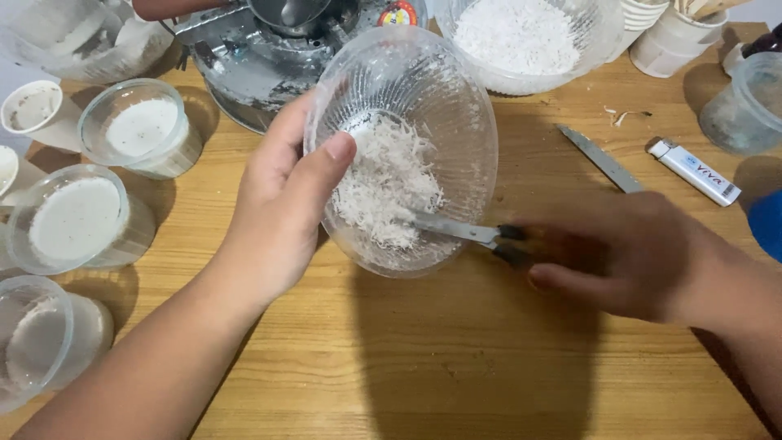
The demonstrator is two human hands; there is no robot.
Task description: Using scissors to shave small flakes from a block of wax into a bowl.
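The left hand [281, 208] holds a clear ribbed plastic bowl [407, 122] by its near-left rim, with the thumb [326, 167] pressed inside the wall and the other fingers hidden behind it. The bowl is tilted, its opening turned toward the camera, and it is lifted above the light wooden table [456, 358]. Inside the bowl lies a heap of white shredded flakes [387, 183], close to the thumb.

The right hand [619, 257] is closed around the dark handle of a small metal knife [460, 231]. Its blade goes over the lower rim of the bowl and the tip touches the flakes. The hand is blurred, so I cannot tell how each finger sits.

Beyond the right hand, on the table, lie a second long metal blade [603, 159] and, just beside it, a white plastic lighter [696, 171]. Beyond the bowl stands a larger clear bowl full of white flakes [521, 37], and to the left of that a round grey metal machine [261, 61].

To the left of the left hand stand three clear plastic cups with white filling [77, 220], well apart from the held bowl.
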